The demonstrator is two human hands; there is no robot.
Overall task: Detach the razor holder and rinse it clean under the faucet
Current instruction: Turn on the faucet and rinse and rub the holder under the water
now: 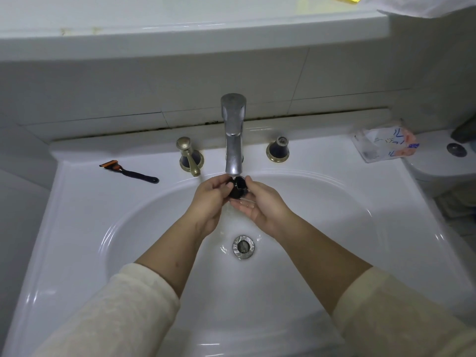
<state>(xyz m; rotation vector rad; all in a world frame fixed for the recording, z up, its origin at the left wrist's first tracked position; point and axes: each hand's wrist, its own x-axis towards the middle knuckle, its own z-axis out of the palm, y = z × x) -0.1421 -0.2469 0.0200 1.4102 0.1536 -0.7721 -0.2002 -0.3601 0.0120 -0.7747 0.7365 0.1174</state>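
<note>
Head view: both hands meet over the white sink (386,202), directly under the spout of the chrome faucet (234,135); the left hand (211,202) and right hand (260,204) pinch the small black razor holder (238,188) between their fingertips, each closed on it, with water running over it toward the drain (243,246). The razor (128,171), orange head and dark handle, lies on the sink rim to the left, well apart from the holder.

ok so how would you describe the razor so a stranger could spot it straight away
Start at the white sink and look at its flat rim left of the faucet. The razor lies there, beyond the brass handle. It is the only dark-handled thing with an orange head.
</note>
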